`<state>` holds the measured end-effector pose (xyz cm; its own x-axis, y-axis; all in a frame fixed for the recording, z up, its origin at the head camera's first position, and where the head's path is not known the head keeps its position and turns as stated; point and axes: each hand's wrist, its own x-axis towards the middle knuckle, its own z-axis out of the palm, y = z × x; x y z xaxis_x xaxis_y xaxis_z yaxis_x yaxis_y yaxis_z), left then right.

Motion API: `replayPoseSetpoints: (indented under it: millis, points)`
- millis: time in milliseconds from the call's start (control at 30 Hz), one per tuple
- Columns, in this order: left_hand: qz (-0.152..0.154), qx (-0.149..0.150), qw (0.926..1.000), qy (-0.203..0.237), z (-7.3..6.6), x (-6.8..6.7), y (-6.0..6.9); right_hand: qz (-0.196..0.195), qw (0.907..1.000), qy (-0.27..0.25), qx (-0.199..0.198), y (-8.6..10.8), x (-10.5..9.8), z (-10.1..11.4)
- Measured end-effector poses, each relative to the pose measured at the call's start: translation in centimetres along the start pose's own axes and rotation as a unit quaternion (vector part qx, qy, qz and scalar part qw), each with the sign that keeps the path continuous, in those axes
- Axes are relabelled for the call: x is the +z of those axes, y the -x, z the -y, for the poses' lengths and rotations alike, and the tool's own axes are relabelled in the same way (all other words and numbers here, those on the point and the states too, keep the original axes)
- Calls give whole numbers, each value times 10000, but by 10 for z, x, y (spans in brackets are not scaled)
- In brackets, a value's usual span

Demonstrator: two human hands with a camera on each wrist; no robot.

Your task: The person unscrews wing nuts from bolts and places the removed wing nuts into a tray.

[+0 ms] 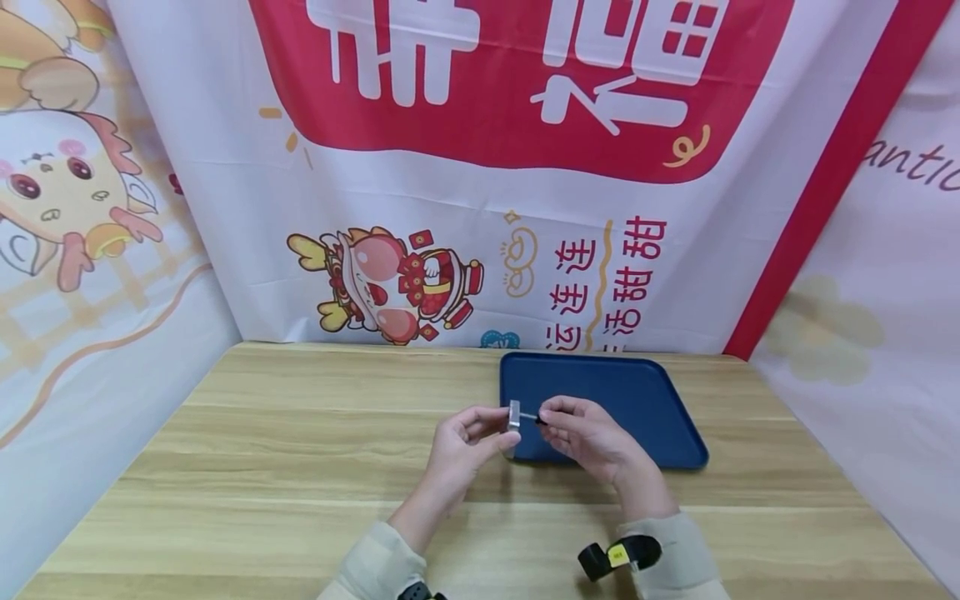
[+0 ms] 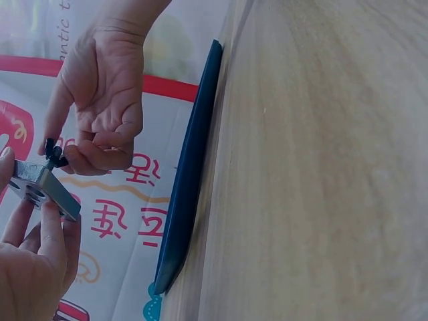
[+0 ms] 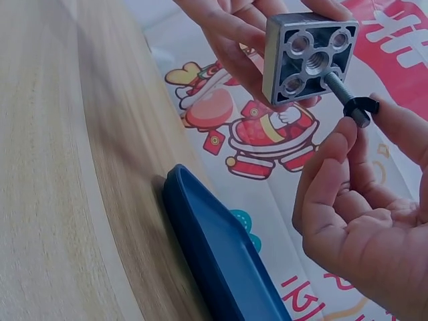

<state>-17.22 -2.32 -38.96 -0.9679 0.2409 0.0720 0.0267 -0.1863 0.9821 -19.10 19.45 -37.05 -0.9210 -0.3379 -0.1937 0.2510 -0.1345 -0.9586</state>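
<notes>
A square metal block [image 3: 317,41] with several round holes in its face is held up above the table. My left hand [image 1: 465,446] grips this block by its edges, fingers on one side and thumb on the other. Out of one corner hole sticks a threaded bolt [image 3: 340,88], with a black wing nut [image 3: 365,105] near its outer end. Thumb and forefinger of my right hand [image 1: 592,437] pinch the wing nut. In the left wrist view the block [image 2: 45,186] is tilted, and the nut's two black wings show beside the right fingertips.
A blue tray [image 1: 607,392] lies on the wooden table [image 1: 300,467], behind and partly beneath the right hand. Printed cloth [image 1: 480,192] hangs along the table's back and sides. Each wrist wears a black strap, the right one with a yellow label [image 1: 618,555].
</notes>
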Motion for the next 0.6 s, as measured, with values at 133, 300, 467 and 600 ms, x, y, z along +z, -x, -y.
replayPoseSetpoints:
  millis: [133,300,467,600]
  points:
    - [-9,59,10000,9,1,0,0,56,10000,20,-57,1,0,0]
    - [-18,80,10000,-24,0,0,0,200,9992,275,-193,1,-3,-1]
    - [-48,36,10000,-6,-1,0,0,316,9974,512,-386,0,-4,-2]
    - [-67,31,9999,80,-2,1,1,321,9955,722,-521,0,-3,-1]
